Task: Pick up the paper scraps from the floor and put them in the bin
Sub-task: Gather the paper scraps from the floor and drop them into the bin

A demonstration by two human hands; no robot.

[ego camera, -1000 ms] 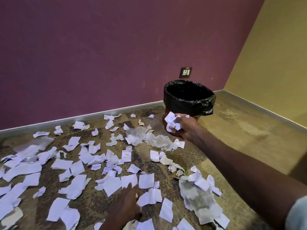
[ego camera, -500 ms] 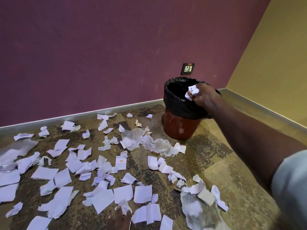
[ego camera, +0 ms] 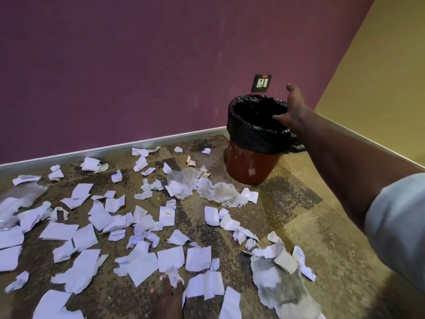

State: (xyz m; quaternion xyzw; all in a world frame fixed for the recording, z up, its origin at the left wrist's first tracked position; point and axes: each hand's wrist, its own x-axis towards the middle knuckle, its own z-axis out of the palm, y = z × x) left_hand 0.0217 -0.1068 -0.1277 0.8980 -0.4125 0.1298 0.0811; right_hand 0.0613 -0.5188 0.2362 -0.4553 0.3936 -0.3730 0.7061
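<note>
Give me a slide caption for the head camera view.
Open right hand over the black-lined bin; paper scraps litter the floor.

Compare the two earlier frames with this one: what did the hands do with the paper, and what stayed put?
The right hand carried a crumpled wad from beside the bin up over its rim and let go; it is now open and empty above the black liner. The left hand stayed low on the floor, fingers on a crumpled scrap. The bin and scattered scraps lie as before.
</note>
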